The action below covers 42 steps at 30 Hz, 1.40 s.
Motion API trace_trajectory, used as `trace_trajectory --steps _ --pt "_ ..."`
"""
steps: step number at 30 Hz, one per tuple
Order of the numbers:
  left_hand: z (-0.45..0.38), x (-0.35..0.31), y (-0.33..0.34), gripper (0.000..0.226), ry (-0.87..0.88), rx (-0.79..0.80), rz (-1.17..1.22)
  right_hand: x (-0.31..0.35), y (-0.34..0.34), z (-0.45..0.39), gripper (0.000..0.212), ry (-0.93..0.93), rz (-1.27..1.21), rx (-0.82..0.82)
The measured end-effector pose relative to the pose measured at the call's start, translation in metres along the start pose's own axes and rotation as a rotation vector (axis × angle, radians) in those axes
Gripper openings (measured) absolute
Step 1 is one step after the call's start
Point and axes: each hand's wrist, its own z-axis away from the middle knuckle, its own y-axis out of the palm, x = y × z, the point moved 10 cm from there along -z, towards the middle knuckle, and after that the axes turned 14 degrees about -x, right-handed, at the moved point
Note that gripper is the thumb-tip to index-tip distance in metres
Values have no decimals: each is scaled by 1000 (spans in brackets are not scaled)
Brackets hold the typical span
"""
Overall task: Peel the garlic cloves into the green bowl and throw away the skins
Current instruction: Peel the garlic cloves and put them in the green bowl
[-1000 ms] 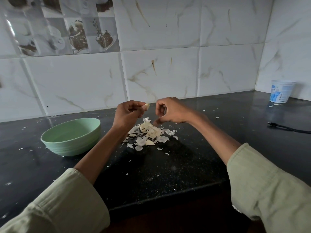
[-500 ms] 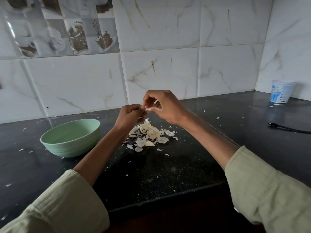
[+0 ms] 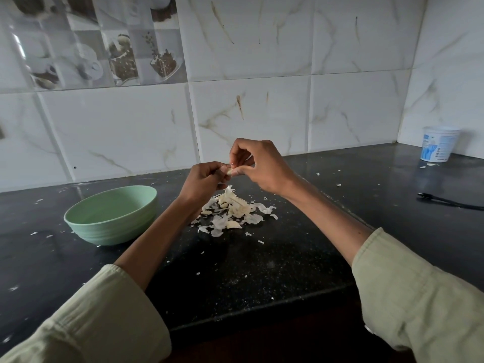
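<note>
Nearest me, my two pale green sleeves point(image 3: 419, 297) frame the black counter point(image 3: 248, 271), which is flecked with bits of skin. Further in, at about 12 o'clock from my elbows, lies the heap of garlic skins point(image 3: 233, 208), with at least one loose clove point(image 3: 234, 225) on its near edge. The green bowl point(image 3: 111, 214) sits at 9 o'clock from the heap, just beside my left forearm; I can't see any cloves inside from here.

Above the heap, my left hand point(image 3: 203, 182) curls its fingers around a garlic clove point(image 3: 230, 171), and my right hand point(image 3: 258, 166) pinches at its tip with thumb and forefinger, the other fingers loosely bent.

The clove is small and I judge it slippery: too hard a tug could flick it into the heap, where it would be lost among the skins. Skins could also drift into the bowl.

Far off at 2 o'clock stand a white tub point(image 3: 438, 144) and a black cable point(image 3: 450, 201).
</note>
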Motion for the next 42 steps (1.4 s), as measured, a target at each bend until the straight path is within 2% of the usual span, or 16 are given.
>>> trace_trajectory --steps 5,11,15,19,21,25,28,31,36,39,42 --pt "2 -10 -5 19 56 -28 -1 -5 -2 -1 27 27 4 -30" --pt "0 -8 -11 13 32 -85 59 -9 -1 -1 35 20 75 -39" --pt "1 3 -9 14 -86 -85 174 -12 -1 0 39 13 135 -56" --pt "5 17 -6 10 -323 -173 428 -11 -2 0 36 23 151 -99" --pt "9 22 -5 16 -414 -209 514 -10 0 1 35 26 153 -105" --pt "12 26 -5 31 -466 -266 571 -10 2 3 33 21 180 -119" --pt "14 26 -5 23 -486 -298 623 -4 2 4 31 -8 189 -150" --pt "17 26 -5 9 -492 -327 628 -2 2 4 30 -1 184 -170" --pt "11 32 -13 23 -486 -405 568 2 19 10 33 5 150 -98" --pt "10 32 -13 13 -461 -363 532 -1 19 9 29 37 91 -68" --pt "7 35 -13 21 -449 -313 501 -9 13 4 24 68 39 -26"
